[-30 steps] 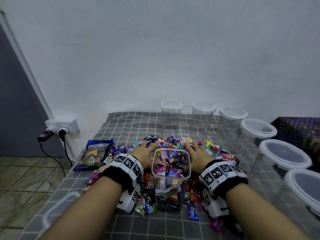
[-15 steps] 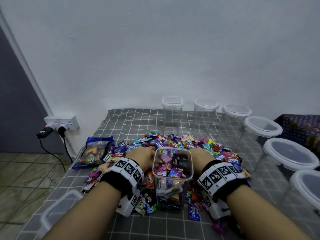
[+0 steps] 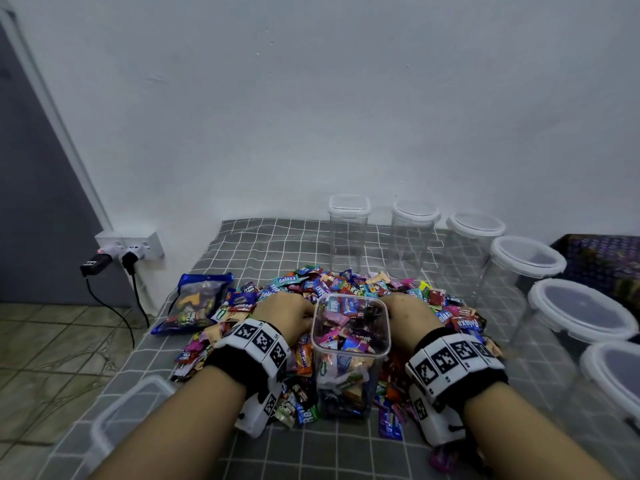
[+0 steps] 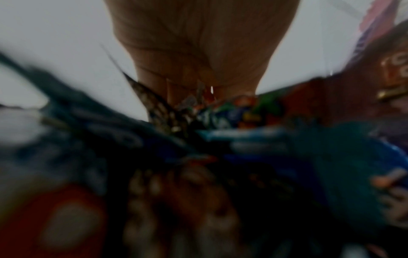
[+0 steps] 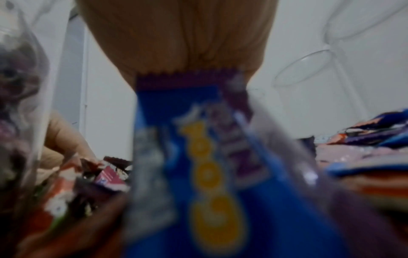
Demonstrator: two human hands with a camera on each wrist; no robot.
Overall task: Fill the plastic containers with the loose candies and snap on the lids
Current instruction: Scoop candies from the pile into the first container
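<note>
Both wrist views blurred (wrappers pressed at lens). Left hand (image 3: 284,311) and right hand (image 3: 408,315) fingers buried in candies (image 3: 332,284); grip unreadable. Near lidded container (image 3: 613,382) cut by edge.

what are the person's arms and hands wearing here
Both forearms are bare, with no sleeves. The left hand and right hand wear no gloves. Each wrist carries a black band faced with white blocks printed with black square markers, plus a white camera box beneath.

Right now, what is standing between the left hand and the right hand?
In the head view, the open square container, partly filled with candies, stands between the left hand and the right hand.
</note>
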